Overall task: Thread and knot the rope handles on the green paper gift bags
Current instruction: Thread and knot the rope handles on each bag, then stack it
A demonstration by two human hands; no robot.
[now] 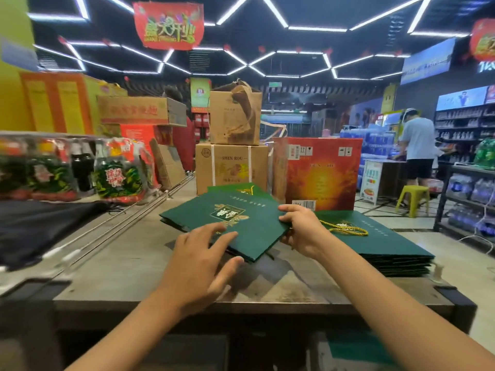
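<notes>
green paper gift bag point(235, 226), flat and folded, tilted off the grey worktable point(128, 266), its far end over a small pile of like bags point(241, 189). gold crest and characters on its face, too small to read.

right hand point(301, 227) grips the bag's right edge, fingers curled over the top, thumb beneath. left hand point(199, 261) is spread and relaxed at the bag's near corner, fingertips touching the face, thumb by the lower edge, grasping nothing.

just right of the right hand: stack of flat green bags point(388, 245), a gold rope handle point(348, 230) lying loose on top.

behind: brown carton point(231, 168) printed "shen rou", a smaller brown box point(235, 116) on it; red-orange box point(322, 172) with barcode beside. red ceiling banner point(168, 25) reads "grand opening" under large characters.

left: shrink-wrapped packs point(67, 167), black cloth point(40, 226). right background: person in a pale shirt point(417, 145), a lime stool point(412, 198).
</notes>
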